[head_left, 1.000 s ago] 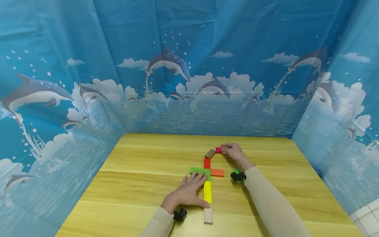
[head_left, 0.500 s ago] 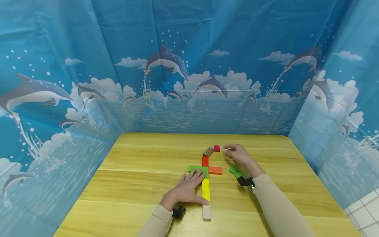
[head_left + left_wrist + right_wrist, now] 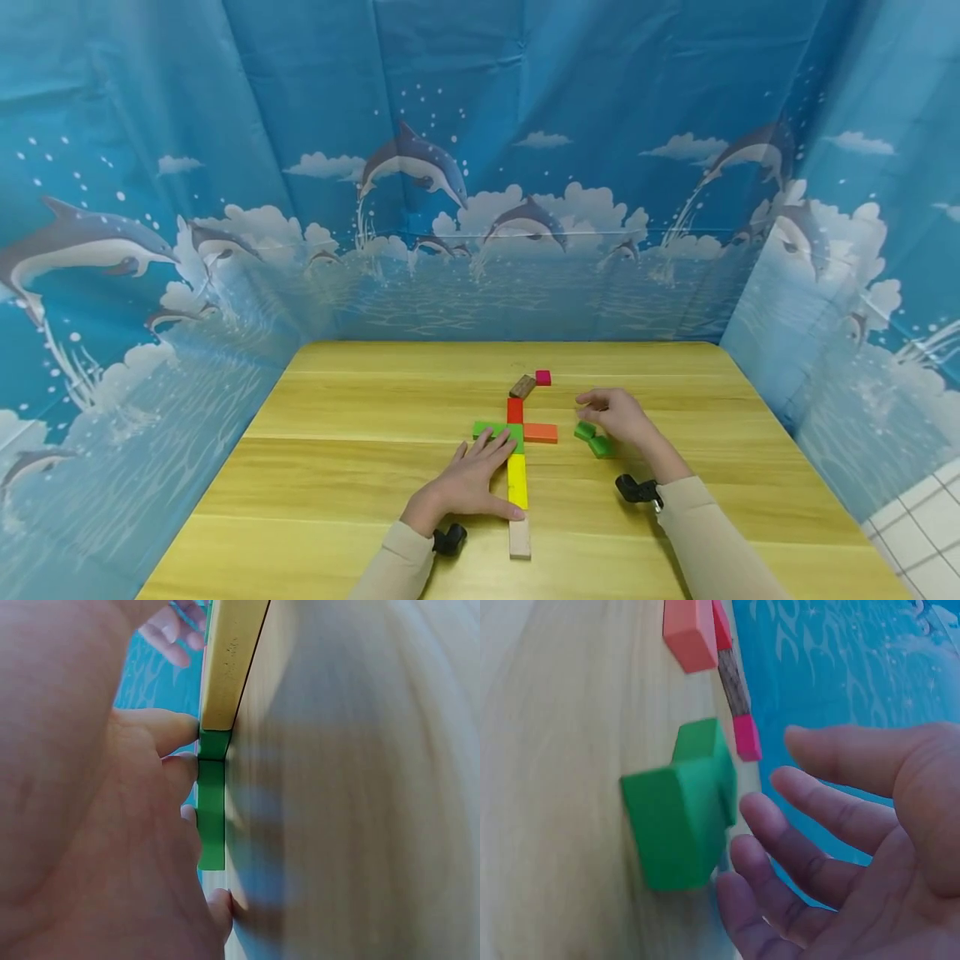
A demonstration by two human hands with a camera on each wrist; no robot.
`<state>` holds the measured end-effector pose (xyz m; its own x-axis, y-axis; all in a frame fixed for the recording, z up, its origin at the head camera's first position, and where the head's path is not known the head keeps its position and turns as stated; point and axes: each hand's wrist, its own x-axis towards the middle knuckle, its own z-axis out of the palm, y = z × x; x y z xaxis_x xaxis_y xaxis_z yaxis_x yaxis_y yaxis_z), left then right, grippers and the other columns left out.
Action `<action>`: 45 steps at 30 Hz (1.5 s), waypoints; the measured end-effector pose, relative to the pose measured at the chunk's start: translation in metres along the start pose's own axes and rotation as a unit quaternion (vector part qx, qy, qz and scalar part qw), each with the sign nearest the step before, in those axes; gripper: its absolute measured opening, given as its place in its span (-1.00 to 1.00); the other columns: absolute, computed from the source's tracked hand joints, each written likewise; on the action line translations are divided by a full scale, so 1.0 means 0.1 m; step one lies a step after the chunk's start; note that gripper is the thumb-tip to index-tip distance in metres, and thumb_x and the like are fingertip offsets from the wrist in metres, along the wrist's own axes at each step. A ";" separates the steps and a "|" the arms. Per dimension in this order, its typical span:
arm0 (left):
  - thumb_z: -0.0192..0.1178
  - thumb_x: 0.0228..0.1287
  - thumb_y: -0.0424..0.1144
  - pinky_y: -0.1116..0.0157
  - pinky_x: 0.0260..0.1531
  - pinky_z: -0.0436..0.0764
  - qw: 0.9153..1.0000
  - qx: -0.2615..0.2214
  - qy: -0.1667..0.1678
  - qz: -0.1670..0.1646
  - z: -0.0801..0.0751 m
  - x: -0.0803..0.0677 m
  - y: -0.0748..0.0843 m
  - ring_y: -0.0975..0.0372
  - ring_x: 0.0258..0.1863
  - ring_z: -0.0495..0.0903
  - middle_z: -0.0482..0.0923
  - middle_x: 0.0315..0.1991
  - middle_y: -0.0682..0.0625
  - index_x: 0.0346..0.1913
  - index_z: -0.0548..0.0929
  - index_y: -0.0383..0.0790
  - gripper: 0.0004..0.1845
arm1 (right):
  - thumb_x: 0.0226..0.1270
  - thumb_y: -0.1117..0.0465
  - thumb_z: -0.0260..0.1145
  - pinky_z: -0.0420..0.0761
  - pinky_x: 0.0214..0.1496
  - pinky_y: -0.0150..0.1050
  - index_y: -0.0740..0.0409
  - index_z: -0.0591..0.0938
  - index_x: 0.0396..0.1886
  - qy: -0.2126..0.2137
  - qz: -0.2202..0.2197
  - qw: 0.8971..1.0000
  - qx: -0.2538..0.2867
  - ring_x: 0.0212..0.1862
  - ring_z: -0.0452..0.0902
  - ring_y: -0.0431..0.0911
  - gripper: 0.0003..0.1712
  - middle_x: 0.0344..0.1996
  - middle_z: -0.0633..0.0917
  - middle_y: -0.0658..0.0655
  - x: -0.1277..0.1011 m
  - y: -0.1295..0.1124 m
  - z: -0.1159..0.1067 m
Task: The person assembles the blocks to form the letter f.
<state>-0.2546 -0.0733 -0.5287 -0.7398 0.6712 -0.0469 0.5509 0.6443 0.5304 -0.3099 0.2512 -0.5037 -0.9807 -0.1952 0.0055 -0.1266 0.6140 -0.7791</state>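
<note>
Two green blocks (image 3: 592,439) beside right hand (image 3: 626,418)

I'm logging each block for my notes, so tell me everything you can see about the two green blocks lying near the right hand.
The two green blocks are small, chunky pieces with flat faces and squared edges, painted a solid bright green; they look like painted wood. They lie flat on the wooden table, set at an angle and meeting at a corner, apart from and right of the orange block. The right hand hovers just beside them with fingers relaxed and spread; the right wrist view shows a small gap, so no grip.
</note>
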 end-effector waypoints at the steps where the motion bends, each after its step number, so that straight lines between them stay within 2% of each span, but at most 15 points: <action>1: 0.29 0.10 0.45 -0.28 0.42 -0.23 1.000 -0.001 0.000 0.000 0.00 0.00 0.00 0.03 0.60 -0.32 -0.24 0.64 0.10 0.65 -0.05 0.05 0.19 | 0.45 0.19 0.33 0.61 -0.05 -0.02 0.24 0.64 0.21 -0.004 0.007 1.000 0.003 -0.06 0.60 0.01 -0.59 -0.09 0.70 0.13 -0.01 0.02 0.00; 9: 0.29 0.08 0.47 -0.29 0.42 -0.22 1.000 -0.004 0.002 0.000 0.03 -0.02 -0.01 0.03 0.60 -0.32 -0.25 0.64 0.10 0.65 -0.05 0.06 0.20 | 0.35 0.11 0.44 0.58 -0.17 -0.12 0.21 0.68 0.16 -0.043 0.022 0.999 0.009 -0.09 0.54 -0.01 -0.55 -0.08 0.66 0.12 -0.03 0.11 0.01; 18: 0.32 0.09 0.42 -0.29 0.42 -0.24 1.000 -0.012 0.003 0.002 0.01 -0.02 0.01 0.02 0.60 -0.31 -0.22 0.64 0.08 0.65 -0.03 0.03 0.18 | 0.26 0.21 0.50 0.59 -0.27 -0.15 0.23 0.74 0.03 -0.029 0.035 0.999 0.000 -0.21 0.53 -0.02 -0.63 -0.18 0.67 0.10 -0.05 0.11 0.04; 30: 0.32 0.09 0.42 -0.30 0.41 -0.22 1.000 -0.007 0.003 0.002 0.00 -0.02 0.00 0.01 0.60 -0.30 -0.21 0.64 0.07 0.64 -0.01 0.04 0.18 | 0.23 0.27 0.50 0.56 -0.24 -0.16 0.18 0.73 -0.05 -0.031 0.029 0.999 -0.006 -0.20 0.50 -0.01 -0.71 -0.23 0.64 0.10 -0.03 0.07 0.06; 35: 0.31 0.09 0.44 -0.29 0.42 -0.23 1.000 -0.005 0.001 -0.001 0.00 -0.02 -0.01 0.03 0.60 -0.31 -0.22 0.64 0.09 0.65 -0.03 0.06 0.18 | 0.23 0.30 0.50 0.61 -0.24 -0.17 0.19 0.71 -0.04 -0.034 0.023 0.999 0.006 -0.15 0.55 -0.02 -0.70 -0.19 0.66 0.13 -0.01 0.06 0.06; 45: 0.32 0.09 0.42 -0.30 0.41 -0.20 1.000 -0.010 0.005 -0.002 -0.01 -0.01 0.02 0.01 0.60 -0.29 -0.22 0.64 0.08 0.65 -0.02 0.04 0.18 | 0.36 0.25 0.41 0.63 -0.30 -0.14 0.23 0.67 0.04 -0.027 0.012 0.999 0.045 -0.22 0.60 -0.02 -0.70 -0.20 0.67 0.16 0.01 0.14 0.03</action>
<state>-0.2535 -0.0733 -0.5269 -0.7458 0.6649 -0.0409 0.5401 0.6394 0.5473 -0.3122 0.2567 -0.5164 -0.9737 -0.2229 -0.0463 -0.0859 0.5482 -0.8319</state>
